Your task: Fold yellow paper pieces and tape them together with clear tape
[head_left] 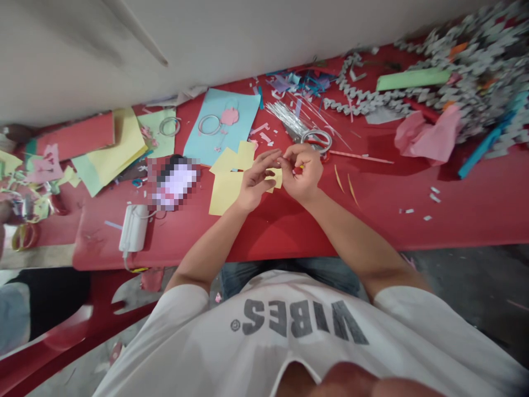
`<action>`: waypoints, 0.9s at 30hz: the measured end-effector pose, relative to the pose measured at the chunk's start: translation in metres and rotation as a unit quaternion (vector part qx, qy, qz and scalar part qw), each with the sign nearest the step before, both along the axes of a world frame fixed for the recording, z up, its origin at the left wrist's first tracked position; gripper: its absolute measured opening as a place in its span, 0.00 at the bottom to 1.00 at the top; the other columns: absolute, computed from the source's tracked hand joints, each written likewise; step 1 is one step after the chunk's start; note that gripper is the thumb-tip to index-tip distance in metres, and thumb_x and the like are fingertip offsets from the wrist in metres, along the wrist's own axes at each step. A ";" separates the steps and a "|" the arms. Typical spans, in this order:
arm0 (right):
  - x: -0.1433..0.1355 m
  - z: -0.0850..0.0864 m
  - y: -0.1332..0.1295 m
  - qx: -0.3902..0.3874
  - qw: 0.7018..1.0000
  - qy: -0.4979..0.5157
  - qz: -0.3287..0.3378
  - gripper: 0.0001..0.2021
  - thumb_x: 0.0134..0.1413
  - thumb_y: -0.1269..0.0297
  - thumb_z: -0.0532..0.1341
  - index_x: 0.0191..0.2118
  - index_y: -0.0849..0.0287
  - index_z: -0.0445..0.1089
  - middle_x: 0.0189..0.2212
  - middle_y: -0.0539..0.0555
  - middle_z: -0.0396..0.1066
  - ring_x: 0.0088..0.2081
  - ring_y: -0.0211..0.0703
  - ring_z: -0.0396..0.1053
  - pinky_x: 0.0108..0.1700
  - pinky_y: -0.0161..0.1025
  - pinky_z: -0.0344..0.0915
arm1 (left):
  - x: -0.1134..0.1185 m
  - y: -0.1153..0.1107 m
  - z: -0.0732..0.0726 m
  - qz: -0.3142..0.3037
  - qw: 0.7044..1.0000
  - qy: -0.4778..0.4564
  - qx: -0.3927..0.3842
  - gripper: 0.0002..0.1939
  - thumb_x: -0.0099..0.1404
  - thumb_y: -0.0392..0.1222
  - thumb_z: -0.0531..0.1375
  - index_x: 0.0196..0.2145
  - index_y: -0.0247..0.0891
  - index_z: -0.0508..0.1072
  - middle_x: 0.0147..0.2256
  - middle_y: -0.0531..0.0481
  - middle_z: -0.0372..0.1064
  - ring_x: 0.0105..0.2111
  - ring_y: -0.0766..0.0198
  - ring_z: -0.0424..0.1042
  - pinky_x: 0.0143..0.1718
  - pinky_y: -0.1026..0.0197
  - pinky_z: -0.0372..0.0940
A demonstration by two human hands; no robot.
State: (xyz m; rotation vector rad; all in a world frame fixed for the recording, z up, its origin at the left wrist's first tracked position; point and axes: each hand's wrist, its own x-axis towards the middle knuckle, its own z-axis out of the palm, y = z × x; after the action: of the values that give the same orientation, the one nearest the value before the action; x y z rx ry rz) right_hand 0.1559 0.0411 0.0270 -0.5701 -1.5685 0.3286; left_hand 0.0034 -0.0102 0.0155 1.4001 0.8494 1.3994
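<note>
Over the middle of the red table, my left hand (257, 183) and my right hand (303, 170) meet at the fingertips. The fingers of my left hand are partly spread, with its forefinger reaching to my right hand. My right hand is curled, thumb and forefinger pinched; whatever lies between them is too small to make out. Yellow paper pieces (226, 190) lie under and beside my left hand. Scissors (317, 140) rest just beyond my right hand. A blue sheet (243, 116) with a pink paper flower (230, 116) and a ring (210, 124) lies beyond my left hand.
A white power bank (134, 228) and a blurred phone (177, 183) are at the left on the red table (372, 220). Silvery wires (285, 117) lie farther back. Grey paper garlands (475, 66) and pink paper (430, 135) fill the back right. Another person's hand shows at the left edge.
</note>
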 end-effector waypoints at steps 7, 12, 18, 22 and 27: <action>-0.001 0.004 -0.001 -0.005 0.999 0.031 0.015 0.17 0.64 0.64 0.66 0.38 0.50 0.53 0.39 0.51 0.72 0.30 0.42 0.72 0.31 0.44 0.67 | 0.001 -0.001 0.007 0.009 1.000 -0.023 0.007 0.32 0.57 0.52 0.68 0.60 0.50 0.74 0.65 0.49 0.60 0.52 0.54 0.69 0.47 0.56 0.65; -0.002 0.004 -0.001 -0.009 0.999 0.027 0.024 0.16 0.65 0.62 0.66 0.40 0.49 0.53 0.39 0.51 0.72 0.31 0.44 0.72 0.30 0.44 0.68 | 0.000 0.000 0.005 0.011 1.000 -0.014 0.019 0.31 0.58 0.56 0.69 0.59 0.52 0.74 0.64 0.50 0.60 0.51 0.53 0.69 0.46 0.56 0.66; -0.002 0.004 -0.002 -0.021 0.999 0.028 0.041 0.16 0.63 0.63 0.66 0.41 0.49 0.53 0.38 0.50 0.71 0.30 0.41 0.70 0.29 0.42 0.68 | -0.002 0.001 0.003 0.018 0.999 0.016 0.032 0.33 0.59 0.62 0.68 0.59 0.53 0.73 0.65 0.49 0.60 0.52 0.51 0.70 0.47 0.53 0.67; -0.002 0.004 -0.003 -0.030 0.998 0.032 0.046 0.15 0.65 0.61 0.63 0.42 0.49 0.52 0.37 0.48 0.70 0.27 0.38 0.67 0.26 0.40 0.66 | -0.002 -0.001 0.004 0.021 0.999 0.021 0.029 0.32 0.59 0.61 0.67 0.59 0.50 0.74 0.65 0.48 0.59 0.52 0.50 0.71 0.48 0.52 0.67; -0.007 0.006 -0.008 -0.063 0.995 0.064 0.032 0.15 0.66 0.58 0.62 0.41 0.49 0.50 0.36 0.48 0.66 0.23 0.36 0.60 0.23 0.39 0.61 | -0.001 -0.001 0.006 0.032 0.995 0.077 0.062 0.34 0.60 0.63 0.65 0.61 0.52 0.72 0.64 0.47 0.59 0.53 0.49 0.70 0.47 0.51 0.67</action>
State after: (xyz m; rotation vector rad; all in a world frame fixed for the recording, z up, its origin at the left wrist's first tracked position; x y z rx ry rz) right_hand 0.1485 0.0333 0.0333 -0.5851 -1.4512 0.5051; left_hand 0.0025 -0.0111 0.0211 1.6047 0.9270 1.4264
